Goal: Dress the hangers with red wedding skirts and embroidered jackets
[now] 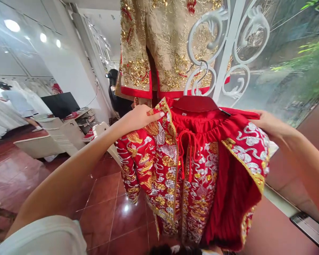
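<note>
A red jacket with gold and silver embroidery hangs open in front of me. My left hand grips its left shoulder near the collar edge, thumb on top. At the other shoulder my right hand is closed on the red cloth, its fingertips partly hidden. Inside the jacket is a red gathered skirt with a tied red drawstring. A red hanger sits at the neck, its metal hook up against white scrollwork. The jacket's right front is swung aside.
A gold-beaded garment with red trim hangs above. To the right are a window and a phone on a ledge. A desk with a dark monitor stands left. Two people are farther back.
</note>
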A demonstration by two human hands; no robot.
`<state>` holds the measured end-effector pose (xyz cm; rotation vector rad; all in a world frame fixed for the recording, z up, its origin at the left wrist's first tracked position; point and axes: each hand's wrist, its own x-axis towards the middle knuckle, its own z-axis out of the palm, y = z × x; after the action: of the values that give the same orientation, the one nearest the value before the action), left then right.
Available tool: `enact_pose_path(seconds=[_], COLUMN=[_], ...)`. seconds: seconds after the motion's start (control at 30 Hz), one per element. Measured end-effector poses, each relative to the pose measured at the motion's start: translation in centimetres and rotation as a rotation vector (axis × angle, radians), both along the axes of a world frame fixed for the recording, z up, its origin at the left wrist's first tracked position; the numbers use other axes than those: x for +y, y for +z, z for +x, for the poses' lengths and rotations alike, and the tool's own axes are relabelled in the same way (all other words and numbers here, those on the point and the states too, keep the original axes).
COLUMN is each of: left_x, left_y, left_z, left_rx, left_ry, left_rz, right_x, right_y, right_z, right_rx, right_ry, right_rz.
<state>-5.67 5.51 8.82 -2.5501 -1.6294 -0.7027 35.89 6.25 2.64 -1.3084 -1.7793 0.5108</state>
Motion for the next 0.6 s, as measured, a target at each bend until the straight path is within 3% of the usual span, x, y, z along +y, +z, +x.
enact_pose_path(seconds=[0.1, 0.17, 0.37, 0.53, 0.6], left_x=[0.5, 0.7, 1.4, 1.4, 1.1], left_y=[-0.4, -0.4, -0.6, -1.0, -1.0], left_z=[0.1, 0.1, 0.2, 0.1, 0.1], left_rx=[0.005, 0.015, -0.014, -0.027, -0.022], left_ry=[0.005, 0.016, 0.034, 0.021, 0.058], left_rz=[0.001, -0.002, 0.036, 0.035, 0.037], right_x=[0.6, 0.6, -1.3, -2.3, -2.4], right_y=[-0.9, -1.1, 0.4, 5.0, 6.8], right_z=[0.5, 0.3, -1.5, -2.6, -2.7], right_rx=[0.146, 0.117, -0.12, -0.648, -0.82], right_ry=[0.272, 0.283, -0.199, -0.746, -0.862], right_rz=[-0.444, -0.496, -0.07, 0.411, 0.477])
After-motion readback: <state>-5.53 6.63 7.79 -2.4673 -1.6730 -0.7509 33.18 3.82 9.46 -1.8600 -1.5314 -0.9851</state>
